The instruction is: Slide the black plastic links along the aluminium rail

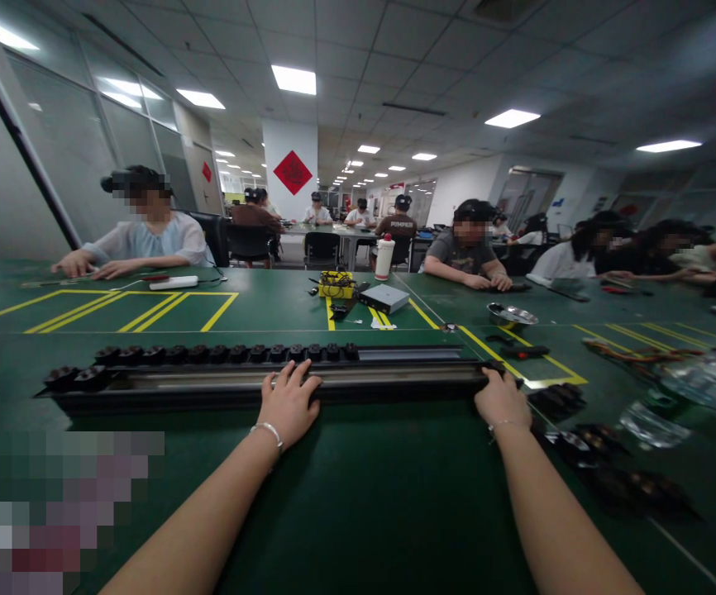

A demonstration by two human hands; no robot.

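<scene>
A long black rail (395,387) with a channel along its top lies across the green table in front of me. My left hand (289,402) rests on its middle, palm down and fingers spread, with the fingertips reaching over the channel. At the rail's right end my right hand (503,401) has its fingers curled round a small black part (493,366), largely hidden by the hand. Two black knob-like parts (91,377) sit at the rail's left end. Just behind it, a row of similar black parts (215,354) stands along a second rail (411,353).
More black parts (587,446) lie right of my right arm, near clear plastic bottles (656,421). A metal bowl (512,315), a grey box (384,297), a yellow item with black cable (336,284) and a white bottle (384,258) stand farther back. Several people sit around the tables.
</scene>
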